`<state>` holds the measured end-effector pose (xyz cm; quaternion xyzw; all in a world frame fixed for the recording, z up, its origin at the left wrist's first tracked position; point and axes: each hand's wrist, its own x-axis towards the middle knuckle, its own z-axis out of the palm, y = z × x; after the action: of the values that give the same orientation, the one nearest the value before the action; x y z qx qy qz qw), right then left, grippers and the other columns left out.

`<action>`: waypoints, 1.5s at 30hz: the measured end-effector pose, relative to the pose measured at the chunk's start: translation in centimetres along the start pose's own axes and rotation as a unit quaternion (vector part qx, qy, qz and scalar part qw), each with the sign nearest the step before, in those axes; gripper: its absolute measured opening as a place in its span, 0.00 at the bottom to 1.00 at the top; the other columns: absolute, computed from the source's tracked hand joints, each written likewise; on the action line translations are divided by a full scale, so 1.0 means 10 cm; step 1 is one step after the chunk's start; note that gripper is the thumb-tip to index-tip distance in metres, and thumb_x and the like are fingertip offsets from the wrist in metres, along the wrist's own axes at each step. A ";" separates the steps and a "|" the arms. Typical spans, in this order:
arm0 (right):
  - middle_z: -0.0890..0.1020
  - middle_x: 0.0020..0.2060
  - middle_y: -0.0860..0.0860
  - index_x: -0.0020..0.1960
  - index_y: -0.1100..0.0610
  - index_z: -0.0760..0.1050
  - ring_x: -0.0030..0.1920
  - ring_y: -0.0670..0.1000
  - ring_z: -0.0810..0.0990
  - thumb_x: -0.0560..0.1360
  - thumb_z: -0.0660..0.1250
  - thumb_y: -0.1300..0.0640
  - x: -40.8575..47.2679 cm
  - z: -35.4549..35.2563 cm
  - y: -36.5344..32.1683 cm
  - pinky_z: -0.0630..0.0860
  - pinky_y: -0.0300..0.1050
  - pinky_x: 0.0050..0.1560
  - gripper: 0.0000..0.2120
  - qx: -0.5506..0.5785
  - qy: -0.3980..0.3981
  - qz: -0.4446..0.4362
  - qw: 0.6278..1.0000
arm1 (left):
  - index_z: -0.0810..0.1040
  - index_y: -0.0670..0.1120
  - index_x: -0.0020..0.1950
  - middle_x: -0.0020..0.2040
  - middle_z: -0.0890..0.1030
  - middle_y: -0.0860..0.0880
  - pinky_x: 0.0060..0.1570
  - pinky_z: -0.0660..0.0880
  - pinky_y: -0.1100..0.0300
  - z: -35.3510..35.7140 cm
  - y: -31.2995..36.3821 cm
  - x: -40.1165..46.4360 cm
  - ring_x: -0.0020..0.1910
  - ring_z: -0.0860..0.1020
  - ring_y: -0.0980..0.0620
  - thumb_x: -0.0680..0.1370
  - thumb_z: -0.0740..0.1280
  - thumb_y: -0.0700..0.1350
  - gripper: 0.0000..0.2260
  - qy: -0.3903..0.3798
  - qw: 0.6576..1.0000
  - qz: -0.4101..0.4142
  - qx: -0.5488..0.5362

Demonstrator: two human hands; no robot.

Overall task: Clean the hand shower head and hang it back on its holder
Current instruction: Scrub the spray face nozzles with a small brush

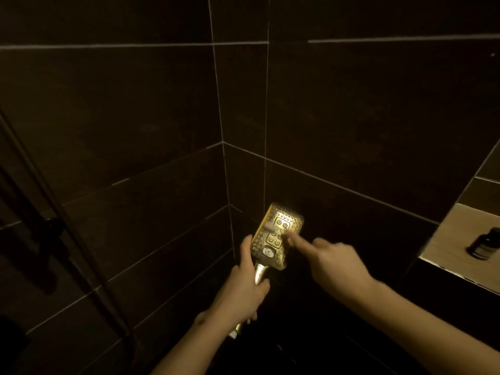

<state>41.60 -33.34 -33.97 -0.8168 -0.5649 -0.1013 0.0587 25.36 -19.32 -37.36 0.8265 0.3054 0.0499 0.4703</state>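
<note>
Near frame centre, the right hand [335,262] extends one forefinger onto the nozzle face of the single hand shower head [276,234], its other fingers curled. At seven o'clock from it, the left hand [240,290] wraps closed around the handle. One dark bottle [485,243] lies at three o'clock.

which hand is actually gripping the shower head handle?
The left hand, wrapped around the handle of the gold shower head. The right hand only points its index finger at the nozzle face.

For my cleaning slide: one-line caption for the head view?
Left hand grips the gold shower head by its handle while the right hand rubs its nozzle face.
</note>
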 end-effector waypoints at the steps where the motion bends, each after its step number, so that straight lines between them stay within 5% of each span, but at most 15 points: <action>1: 0.77 0.46 0.49 0.78 0.39 0.42 0.32 0.45 0.72 0.82 0.55 0.53 -0.09 0.06 -0.10 0.76 0.41 0.33 0.32 0.011 -0.019 -0.036 0.999 | 0.34 0.69 0.78 0.73 0.69 0.43 0.30 0.79 0.62 0.00 -0.01 0.00 0.33 0.83 0.50 0.81 0.68 0.42 0.46 0.001 1.000 -0.005 0.001; 4: 0.78 0.47 0.50 0.78 0.40 0.40 0.33 0.46 0.72 0.81 0.56 0.53 -0.13 0.19 -0.20 0.73 0.42 0.32 0.33 -0.002 -0.040 -0.087 0.995 | 0.33 0.69 0.78 0.74 0.69 0.43 0.30 0.79 0.62 -0.01 -0.05 0.00 0.32 0.82 0.51 0.82 0.68 0.42 0.47 0.006 1.000 -0.011 0.002; 10: 0.78 0.46 0.49 0.78 0.40 0.42 0.35 0.46 0.77 0.81 0.55 0.55 0.22 0.00 0.08 0.81 0.43 0.36 0.32 -0.011 0.018 0.064 0.998 | 0.36 0.70 0.77 0.72 0.69 0.44 0.28 0.77 0.63 -0.01 -0.07 -0.03 0.30 0.82 0.50 0.81 0.68 0.42 0.46 0.002 1.000 0.000 -0.001; 16: 0.76 0.50 0.51 0.77 0.39 0.38 0.38 0.51 0.79 0.82 0.53 0.52 -0.09 0.14 -0.33 0.79 0.47 0.38 0.32 0.004 -0.070 -0.080 0.994 | 0.38 0.70 0.75 0.69 0.72 0.42 0.27 0.78 0.63 0.02 -0.10 -0.02 0.31 0.82 0.51 0.80 0.69 0.41 0.45 0.014 1.000 -0.021 -0.008; 21: 0.77 0.47 0.50 0.79 0.41 0.44 0.34 0.46 0.76 0.81 0.57 0.55 0.16 -0.05 0.08 0.78 0.41 0.34 0.32 -0.029 -0.018 0.061 0.998 | 0.33 0.71 0.75 0.73 0.70 0.43 0.26 0.77 0.64 0.03 -0.09 -0.04 0.29 0.83 0.51 0.80 0.71 0.42 0.49 0.004 1.000 -0.024 0.015; 26: 0.76 0.49 0.52 0.78 0.39 0.39 0.34 0.50 0.73 0.82 0.55 0.53 -0.21 0.11 -0.34 0.72 0.44 0.33 0.33 -0.002 -0.101 -0.087 0.991 | 0.34 0.71 0.75 0.72 0.71 0.44 0.28 0.77 0.63 0.05 -0.07 -0.04 0.33 0.83 0.50 0.79 0.70 0.41 0.49 0.011 1.000 -0.020 0.014; 37: 0.69 0.38 0.45 0.77 0.38 0.35 0.26 0.43 0.65 0.78 0.60 0.56 -0.05 0.00 -0.09 0.69 0.38 0.25 0.40 -0.001 0.011 -0.021 1.000 | 0.45 0.70 0.74 0.66 0.76 0.41 0.25 0.76 0.63 -0.13 0.08 0.01 0.28 0.83 0.49 0.79 0.71 0.39 0.42 0.027 0.999 0.026 -0.017; 45: 0.70 0.43 0.47 0.75 0.36 0.33 0.28 0.44 0.67 0.81 0.55 0.54 -0.18 0.07 -0.22 0.66 0.40 0.27 0.36 0.007 -0.056 -0.070 0.996 | 0.45 0.71 0.73 0.68 0.74 0.43 0.26 0.77 0.62 -0.10 0.07 -0.02 0.28 0.82 0.50 0.79 0.70 0.39 0.42 0.019 1.000 0.020 -0.012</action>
<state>38.99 -34.07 -35.13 -0.7791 -0.6239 -0.0554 0.0253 25.17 -18.94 -36.20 0.8257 0.2970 0.0783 0.4731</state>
